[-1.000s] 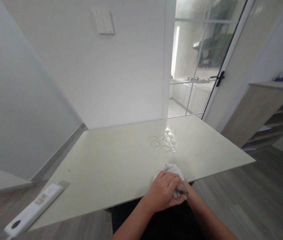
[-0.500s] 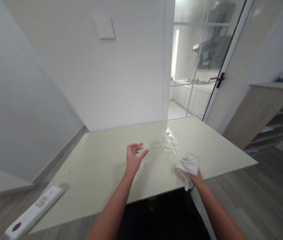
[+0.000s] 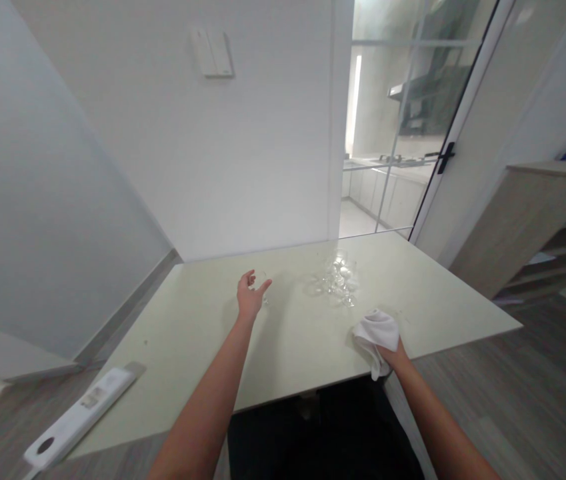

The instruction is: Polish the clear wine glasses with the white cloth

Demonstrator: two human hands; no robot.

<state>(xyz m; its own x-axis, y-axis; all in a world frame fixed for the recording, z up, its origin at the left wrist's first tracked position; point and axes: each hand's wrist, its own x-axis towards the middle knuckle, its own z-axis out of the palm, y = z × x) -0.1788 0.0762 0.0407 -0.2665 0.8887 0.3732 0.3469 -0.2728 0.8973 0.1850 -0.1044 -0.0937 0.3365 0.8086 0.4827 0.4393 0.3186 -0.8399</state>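
Note:
My left hand (image 3: 251, 293) is over the left-middle part of the table, fingers and thumb curved round a clear glass (image 3: 261, 277). The glass is so transparent that only its rim and a glint near the base show. A bunched white cloth (image 3: 379, 329) is in my right hand (image 3: 393, 355), near the table's front edge; the cloth covers most of the fingers. Beyond the cloth, several clear glasses (image 3: 341, 277) stand close together, their outlines overlapping.
The pale table (image 3: 187, 347) touches the white wall (image 3: 263, 153) at the back. A white power strip (image 3: 80, 417) lies along its left edge. A glazed door (image 3: 397, 133) is at the back right, and a wooden shelf unit (image 3: 517, 220) is further right.
My left hand has moved left and slightly away from me with the clear glass. My right hand and the cloth have stayed almost in place.

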